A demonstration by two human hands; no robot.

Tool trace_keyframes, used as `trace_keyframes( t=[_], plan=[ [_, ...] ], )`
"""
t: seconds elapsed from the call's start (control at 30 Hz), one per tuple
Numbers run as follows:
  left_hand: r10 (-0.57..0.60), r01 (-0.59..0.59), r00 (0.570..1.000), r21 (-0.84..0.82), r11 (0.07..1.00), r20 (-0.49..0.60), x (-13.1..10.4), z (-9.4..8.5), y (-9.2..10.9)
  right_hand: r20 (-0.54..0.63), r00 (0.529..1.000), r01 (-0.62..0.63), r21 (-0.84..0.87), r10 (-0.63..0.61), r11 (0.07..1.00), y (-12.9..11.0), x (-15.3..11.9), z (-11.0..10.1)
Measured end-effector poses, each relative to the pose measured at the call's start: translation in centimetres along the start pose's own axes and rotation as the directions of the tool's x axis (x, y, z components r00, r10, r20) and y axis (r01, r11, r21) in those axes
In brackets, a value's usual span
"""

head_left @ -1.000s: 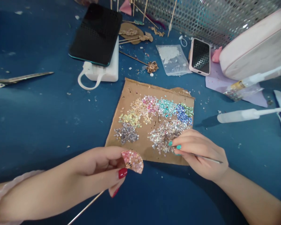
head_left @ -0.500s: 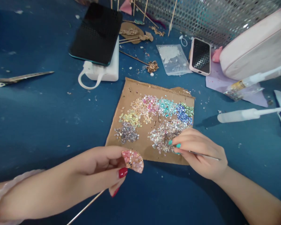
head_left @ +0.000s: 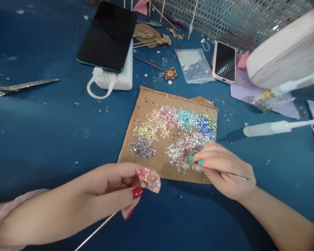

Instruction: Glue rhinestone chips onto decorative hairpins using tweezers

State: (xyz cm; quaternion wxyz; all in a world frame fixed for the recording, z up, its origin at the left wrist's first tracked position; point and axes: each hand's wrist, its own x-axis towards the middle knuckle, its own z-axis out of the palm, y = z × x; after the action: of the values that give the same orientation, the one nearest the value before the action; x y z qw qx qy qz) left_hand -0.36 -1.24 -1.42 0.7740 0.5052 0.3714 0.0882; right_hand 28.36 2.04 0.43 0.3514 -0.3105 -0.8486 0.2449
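Observation:
Between thumb and fingers, my left hand [head_left: 115, 190] pinches a fan-shaped hairpin [head_left: 149, 179] covered in pink chips, its thin metal stick [head_left: 95, 232] running down to the lower left. My right hand [head_left: 225, 170] grips a slim metal tool [head_left: 231, 174], perhaps tweezers; its tip is hidden by the fingers, over a pile of silvery chips [head_left: 184, 150]. That pile lies on a piece of cardboard [head_left: 164, 170], along with grey chips [head_left: 141, 148], yellow chips [head_left: 146, 132], pink chips [head_left: 169, 115], turquoise chips [head_left: 187, 119], blue chips [head_left: 206, 127] and green chips [head_left: 211, 122].
Scissors [head_left: 26, 86] lie at left. A black tablet or phone [head_left: 110, 36] rests on a white box [head_left: 125, 76] with a loop. Behind the cardboard are a gold hairpin [head_left: 170, 74], a bag of white bits [head_left: 193, 66] and a pink-cased phone [head_left: 224, 62]. A white glue bottle [head_left: 267, 129] lies right.
My right hand has shifted very slightly to the right with the tool. The left hand and the fan hairpin stay in place.

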Motion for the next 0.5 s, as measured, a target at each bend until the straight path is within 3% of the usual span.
trace_keyframes(
  t=[0.5],
  plan=[
    [-0.052, 0.052, 0.999, 0.005, 0.999, 0.002, -0.09, -0.04, 0.23, -0.03, 0.999, -0.027, -0.02, 0.027, 0.999, -0.02, 0.06, 0.04]
  ],
)
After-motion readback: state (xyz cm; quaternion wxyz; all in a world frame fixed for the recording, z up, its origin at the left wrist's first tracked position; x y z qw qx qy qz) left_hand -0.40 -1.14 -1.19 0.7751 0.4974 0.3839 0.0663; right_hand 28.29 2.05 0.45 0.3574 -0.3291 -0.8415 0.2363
